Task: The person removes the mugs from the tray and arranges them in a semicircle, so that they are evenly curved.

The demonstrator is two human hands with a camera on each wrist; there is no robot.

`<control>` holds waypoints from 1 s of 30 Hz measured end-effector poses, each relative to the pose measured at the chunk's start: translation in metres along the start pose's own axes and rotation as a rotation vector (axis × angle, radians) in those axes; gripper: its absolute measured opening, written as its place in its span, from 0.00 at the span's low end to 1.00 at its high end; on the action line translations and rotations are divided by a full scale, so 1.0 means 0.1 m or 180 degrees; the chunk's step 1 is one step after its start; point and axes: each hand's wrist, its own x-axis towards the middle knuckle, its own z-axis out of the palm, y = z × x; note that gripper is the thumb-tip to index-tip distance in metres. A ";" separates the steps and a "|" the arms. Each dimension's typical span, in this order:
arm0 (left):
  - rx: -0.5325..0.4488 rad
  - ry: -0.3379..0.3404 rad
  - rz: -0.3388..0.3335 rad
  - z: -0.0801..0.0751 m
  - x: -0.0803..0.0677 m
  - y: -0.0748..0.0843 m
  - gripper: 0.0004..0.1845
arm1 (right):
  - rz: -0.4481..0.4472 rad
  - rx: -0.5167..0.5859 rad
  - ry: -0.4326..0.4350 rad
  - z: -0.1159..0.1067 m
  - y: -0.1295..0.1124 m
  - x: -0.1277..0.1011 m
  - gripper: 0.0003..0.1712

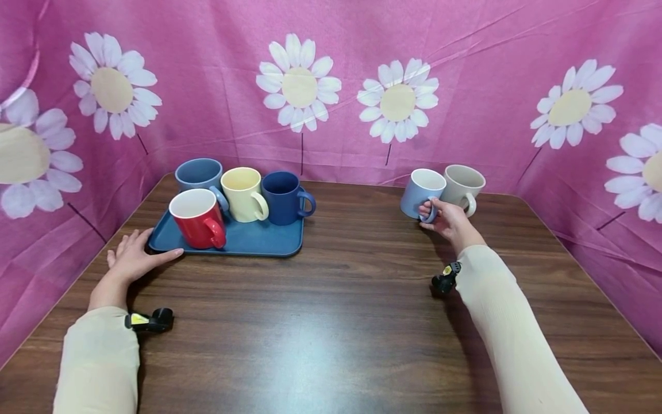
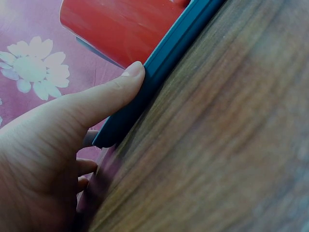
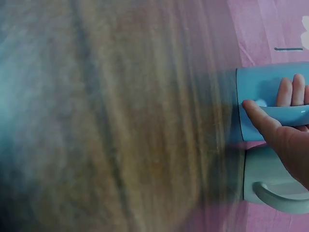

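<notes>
With four mugs already set on the blue tray (image 1: 269,244), steadied by the flat-fingered left hand (image 1: 135,257), the light blue mug (image 1: 420,192) is gripped by its handle in the right hand (image 1: 449,221), the grey mug (image 1: 464,185) left beside it.

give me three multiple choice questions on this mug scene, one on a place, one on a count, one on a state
1. Where does the red mug stand?
A. front left of the tray
B. on the bare table
C. beside the grey mug

2. How many mugs stand on the tray?
A. two
B. four
C. six

3. What is the right hand doing?
A. lying flat on the table
B. gripping the light blue mug by its handle
C. lifting the tray

Answers:
1 A, it stands at the tray's front left corner.
2 B, red, grey-blue, cream and dark blue.
3 B, its fingers curl through the handle, thumb outside.
</notes>
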 end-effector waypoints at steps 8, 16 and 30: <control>-0.0001 -0.0007 -0.0020 0.00 0.00 0.00 0.51 | -0.0294 -0.0192 0.0414 0.03 0.06 -0.13 0.07; -0.0026 -0.0025 -0.0030 0.00 -0.01 0.02 0.51 | -0.0367 -0.0310 0.0265 -0.01 0.08 -0.30 0.08; -0.0006 -0.0027 -0.0006 0.01 -0.01 0.01 0.51 | -0.0325 -0.0300 0.0099 -0.05 0.18 -0.63 0.18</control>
